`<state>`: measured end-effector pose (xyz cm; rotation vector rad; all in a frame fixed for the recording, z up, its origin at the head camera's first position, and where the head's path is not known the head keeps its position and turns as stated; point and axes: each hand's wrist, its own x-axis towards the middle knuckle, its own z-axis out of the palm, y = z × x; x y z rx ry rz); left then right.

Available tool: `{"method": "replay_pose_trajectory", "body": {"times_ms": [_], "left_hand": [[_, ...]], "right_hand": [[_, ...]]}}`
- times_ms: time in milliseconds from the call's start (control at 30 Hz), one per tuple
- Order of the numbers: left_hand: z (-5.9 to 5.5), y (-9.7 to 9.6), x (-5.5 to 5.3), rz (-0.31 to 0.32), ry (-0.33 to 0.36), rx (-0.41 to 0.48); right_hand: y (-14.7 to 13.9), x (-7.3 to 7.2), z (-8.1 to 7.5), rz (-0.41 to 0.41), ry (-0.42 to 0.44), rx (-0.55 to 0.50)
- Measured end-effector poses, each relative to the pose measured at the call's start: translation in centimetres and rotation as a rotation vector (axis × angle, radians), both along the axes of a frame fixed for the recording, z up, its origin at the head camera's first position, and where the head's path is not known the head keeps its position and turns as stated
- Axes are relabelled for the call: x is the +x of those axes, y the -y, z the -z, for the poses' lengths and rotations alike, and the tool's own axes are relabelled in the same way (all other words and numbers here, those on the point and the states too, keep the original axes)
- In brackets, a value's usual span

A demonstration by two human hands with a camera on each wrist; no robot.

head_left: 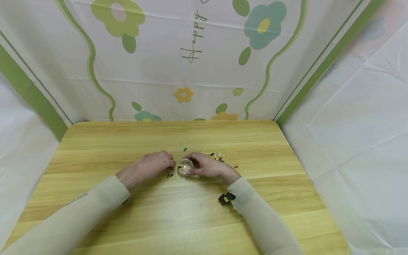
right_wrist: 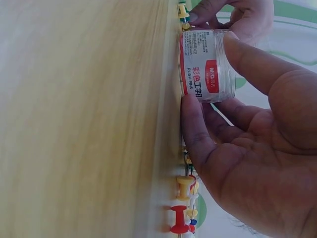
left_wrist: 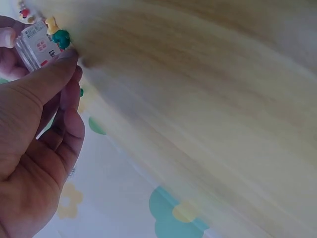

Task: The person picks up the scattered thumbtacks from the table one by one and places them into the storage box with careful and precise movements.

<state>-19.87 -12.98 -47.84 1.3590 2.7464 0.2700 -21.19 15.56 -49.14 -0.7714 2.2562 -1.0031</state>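
Observation:
My right hand grips a small clear jar upright on the table, thumb on one side and fingers on the other. Its label reads "PUSH PINS". Several push pins lie inside the jar, yellow and dark ones among them in the head view. Left of the jar, my left hand is low over the table with thumb and fingertips drawn together. Right at those fingertips lie a few loose pins, including a green push pin and a yellow push pin. Whether a pin is between the fingertips is hidden.
Beyond my right hand several mixed push pins are scattered. A red push pin lies to their right, and a green push pin lies behind the jar. A patterned cloth hangs behind the wooden table.

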Motion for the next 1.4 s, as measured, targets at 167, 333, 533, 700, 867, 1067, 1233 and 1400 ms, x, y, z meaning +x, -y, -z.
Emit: {"method": "replay_pose_trajectory", "body": {"times_ms": [167, 333, 533, 700, 867, 1067, 1233, 1400], "left_hand": [[0.0, -0.1, 0.0, 0.020, -0.007, 0.016], [0.0, -0.3, 0.0, 0.039, -0.021, 0.010], [0.2, -0.1, 0.2, 0.003, -0.014, 0.012], [0.0, 0.1, 0.5, -0.032, -0.029, 0.047], [-0.3, 0.2, 0.7, -0.050, -0.030, 0.087], [-0.6, 0.2, 0.8, -0.076, -0.004, 0.148], [-0.9, 0.1, 0.8, -0.108, 0.027, 0.184], [-1.2, 0.1, 1.2, -0.146, 0.039, 0.200]], "right_hand": [[0.0, -0.1, 0.1, 0.002, 0.007, -0.005], [-0.1, -0.1, 0.2, 0.002, 0.006, 0.000], [-0.1, -0.1, 0.1, 0.005, 0.010, 0.001], [-0.2, 0.0, 0.0, 0.002, 0.002, 0.006], [-0.2, 0.0, 0.0, -0.006, 0.002, 0.000], [-0.1, 0.0, 0.1, -0.009, 0.011, -0.011], [-0.1, 0.0, 0.0, -0.006, 0.010, -0.015], [-0.1, 0.0, 0.0, -0.006, 0.001, -0.013]]}}
